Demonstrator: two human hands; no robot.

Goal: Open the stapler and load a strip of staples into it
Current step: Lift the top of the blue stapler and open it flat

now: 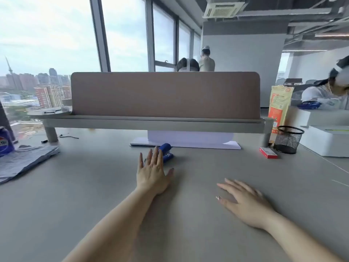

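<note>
The blue can [5, 143] at the far left edge of the counter [94, 186] carries the round Pepsi logo. Print on the orange bag [279, 108] and the red box [268, 152] is too blurred to read.

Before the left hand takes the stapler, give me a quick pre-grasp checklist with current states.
1. Stapler in view on the desk: ok, partly behind the fingers.
2. Left hand empty, fingers spread: ok.
3. Left hand lined up on the stapler: ok, fingertips overlap it; contact cannot tell.
4. Right hand free, flat on the desk: ok.
5. Stapler opened: not ok, looks closed.
6. Staples ready: cannot tell; the red box near the mesh cup is shut.
</note>
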